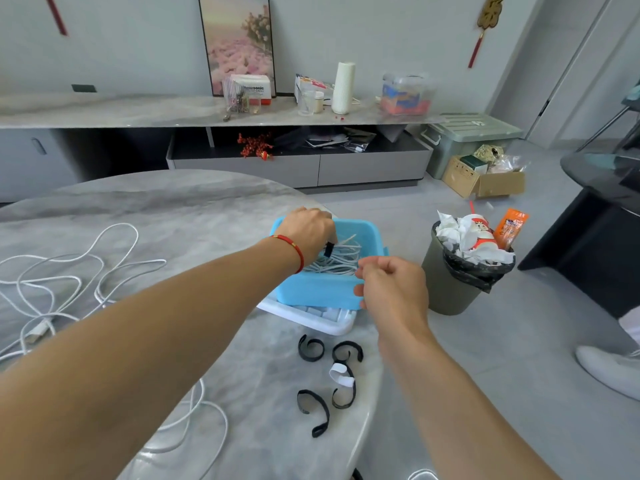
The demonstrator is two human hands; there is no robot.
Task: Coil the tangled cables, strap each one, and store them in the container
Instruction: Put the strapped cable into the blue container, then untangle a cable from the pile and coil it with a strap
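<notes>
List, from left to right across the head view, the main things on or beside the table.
Loose white cables → left hand in the blue container → right hand → bin on the floor.

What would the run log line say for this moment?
left hand: lowering strapped cable into blue container | right hand: over container's near wall, holding nothing | loose cable, straps: on table
</notes>
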